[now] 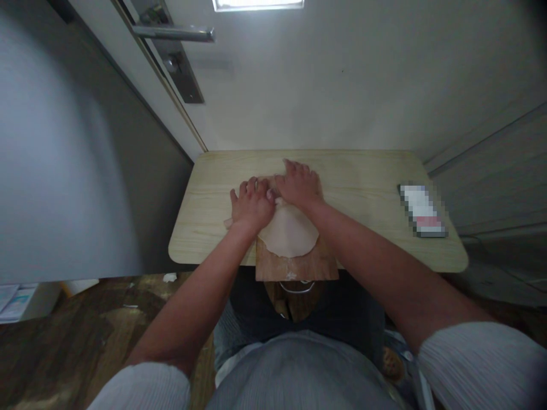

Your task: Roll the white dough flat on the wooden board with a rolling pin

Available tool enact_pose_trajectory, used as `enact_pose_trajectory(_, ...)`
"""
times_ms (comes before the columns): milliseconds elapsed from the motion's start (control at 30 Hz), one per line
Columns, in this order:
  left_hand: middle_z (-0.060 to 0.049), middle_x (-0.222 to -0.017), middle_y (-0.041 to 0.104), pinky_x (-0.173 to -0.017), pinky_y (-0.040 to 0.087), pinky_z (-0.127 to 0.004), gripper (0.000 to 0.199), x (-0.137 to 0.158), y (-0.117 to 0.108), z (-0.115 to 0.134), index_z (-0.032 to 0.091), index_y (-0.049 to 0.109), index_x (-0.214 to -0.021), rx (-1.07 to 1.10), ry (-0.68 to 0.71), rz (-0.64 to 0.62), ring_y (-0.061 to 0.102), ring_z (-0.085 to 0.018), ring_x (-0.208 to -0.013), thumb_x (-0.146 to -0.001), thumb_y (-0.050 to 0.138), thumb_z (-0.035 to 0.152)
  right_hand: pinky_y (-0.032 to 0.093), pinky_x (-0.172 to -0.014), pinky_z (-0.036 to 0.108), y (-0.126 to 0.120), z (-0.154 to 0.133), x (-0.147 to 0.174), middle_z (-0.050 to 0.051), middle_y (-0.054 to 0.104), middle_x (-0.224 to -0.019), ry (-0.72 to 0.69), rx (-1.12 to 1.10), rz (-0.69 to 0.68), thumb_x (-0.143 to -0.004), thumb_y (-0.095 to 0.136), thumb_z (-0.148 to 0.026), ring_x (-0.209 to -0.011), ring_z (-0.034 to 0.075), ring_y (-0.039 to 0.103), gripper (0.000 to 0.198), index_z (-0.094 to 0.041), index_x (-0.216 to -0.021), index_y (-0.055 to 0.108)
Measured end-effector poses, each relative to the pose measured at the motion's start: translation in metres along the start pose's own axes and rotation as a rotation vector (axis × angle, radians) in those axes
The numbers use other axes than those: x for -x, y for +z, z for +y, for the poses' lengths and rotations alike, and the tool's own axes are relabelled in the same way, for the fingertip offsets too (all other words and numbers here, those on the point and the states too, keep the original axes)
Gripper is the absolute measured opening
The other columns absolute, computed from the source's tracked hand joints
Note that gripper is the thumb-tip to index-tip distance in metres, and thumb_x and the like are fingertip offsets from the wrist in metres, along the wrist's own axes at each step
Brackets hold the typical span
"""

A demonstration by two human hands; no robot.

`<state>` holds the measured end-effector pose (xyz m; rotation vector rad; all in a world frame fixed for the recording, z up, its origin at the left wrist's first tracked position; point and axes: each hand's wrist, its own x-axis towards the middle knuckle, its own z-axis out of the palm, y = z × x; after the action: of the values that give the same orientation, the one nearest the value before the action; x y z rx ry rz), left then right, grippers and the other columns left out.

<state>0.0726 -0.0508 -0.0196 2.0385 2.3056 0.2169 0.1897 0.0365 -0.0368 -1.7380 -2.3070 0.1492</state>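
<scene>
A pale, thin, rounded sheet that looks like dough (pixel 289 230) lies on a brown wooden board (pixel 280 267). Over its upper left part rests my left hand (pixel 253 205), palm down, fingers forward and slightly apart. A short pale end of something (pixel 228 223) sticks out left of that hand; I cannot tell what it is. My right hand (pixel 299 183) lies palm down at the far end of the board, its fingers stretched forward. The two hands almost meet at the thumbs. Both palms hide what is under them.
The board lies on a light wooden table (pixel 363 188), overhanging its near edge. A phone (pixel 423 210), blurred out, lies at the right. Behind the table is a white door with a metal handle (pixel 179 33). A grey panel (pixel 85 171) stands at the left.
</scene>
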Motion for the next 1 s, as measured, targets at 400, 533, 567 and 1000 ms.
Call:
enact_pose_trajectory(400,-0.008,-0.154,0.046,-0.116,0.023,-0.059,0.051,0.052,0.001,0.020,0.026,0.046,-0.144,0.008,0.088,0.075,0.037,-0.030,-0.142,-0.102,0.022,0.043,0.017,-0.114,0.061,-0.004,0.020,0.061,0.011,0.040,-0.156,0.006,0.032,0.030,-0.098,0.036,-0.035,-0.143,0.034,0.030,0.053,-0.021,-0.149,0.042)
enact_pose_trajectory(533,-0.006,-0.154,0.045,-0.117,0.026,-0.053,0.050,0.078,0.001,0.023,0.025,0.044,-0.147,0.050,0.199,0.049,0.036,-0.026,-0.144,-0.102,0.027,0.041,0.016,-0.116,0.061,-0.012,0.032,0.106,0.010,0.040,-0.156,0.014,0.018,0.031,-0.101,0.028,-0.039,-0.144,0.032,0.030,0.053,-0.020,-0.149,0.042)
enact_pose_trajectory(567,-0.006,-0.154,0.045,-0.118,0.026,-0.051,0.049,0.083,0.001,0.023,0.025,0.045,-0.146,0.060,0.235,0.036,0.036,-0.025,-0.145,-0.102,0.028,0.041,0.017,-0.116,0.060,-0.013,0.034,0.118,0.009,0.040,-0.156,0.023,0.014,0.039,-0.101,0.028,-0.040,-0.144,0.032,0.030,0.054,-0.021,-0.150,0.040)
enact_pose_trajectory(1000,-0.002,-0.154,0.046,-0.118,0.027,-0.046,0.047,0.049,0.002,0.008,0.027,0.048,-0.144,0.074,0.420,0.004,0.036,-0.020,-0.145,-0.103,0.028,0.036,0.018,-0.115,0.061,-0.014,0.037,0.122,0.011,0.043,-0.154,0.081,0.022,0.057,-0.102,0.027,-0.040,-0.143,0.033,0.032,0.052,-0.019,-0.145,0.048)
